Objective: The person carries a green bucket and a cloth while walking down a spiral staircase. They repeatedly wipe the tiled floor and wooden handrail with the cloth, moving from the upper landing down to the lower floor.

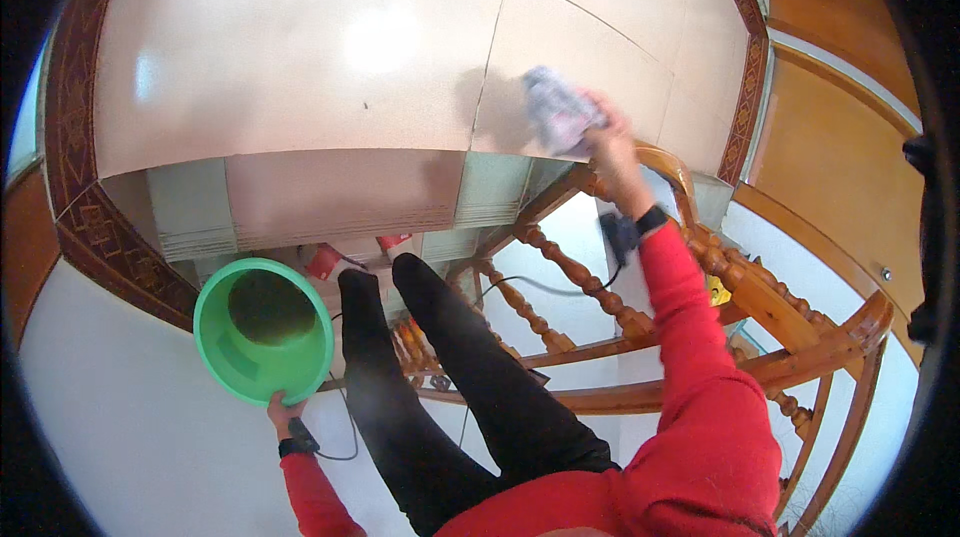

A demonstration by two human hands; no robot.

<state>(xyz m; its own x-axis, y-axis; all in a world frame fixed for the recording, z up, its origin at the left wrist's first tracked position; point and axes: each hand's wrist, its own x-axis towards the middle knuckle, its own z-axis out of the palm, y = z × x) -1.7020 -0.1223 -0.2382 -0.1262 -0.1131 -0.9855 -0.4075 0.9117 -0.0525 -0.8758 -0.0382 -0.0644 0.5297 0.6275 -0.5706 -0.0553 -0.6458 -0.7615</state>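
My left hand point(286, 411) grips the near rim of a green plastic basin point(247, 379) at the lower left. Dark, murky water point(271, 307) lies in the basin, which looks tilted in this view. At the upper right, my right hand point(613, 143) holds a bunched grey-white cloth point(559, 110), blurred as if in motion. Below the cloth is the beige tiled floor point(315, 86) of the landing; whether the cloth touches it I cannot tell. Each wrist wears a black strap with a small device and cable.
A wooden stair railing point(817, 353) with turned balusters point(585, 278) runs along the right. Tiled steps point(345, 188) drop from the landing edge to my feet in red shoes point(330, 261). Dark patterned border tiles point(75, 86) frame the landing. A wooden door point(832, 154) stands at the right.
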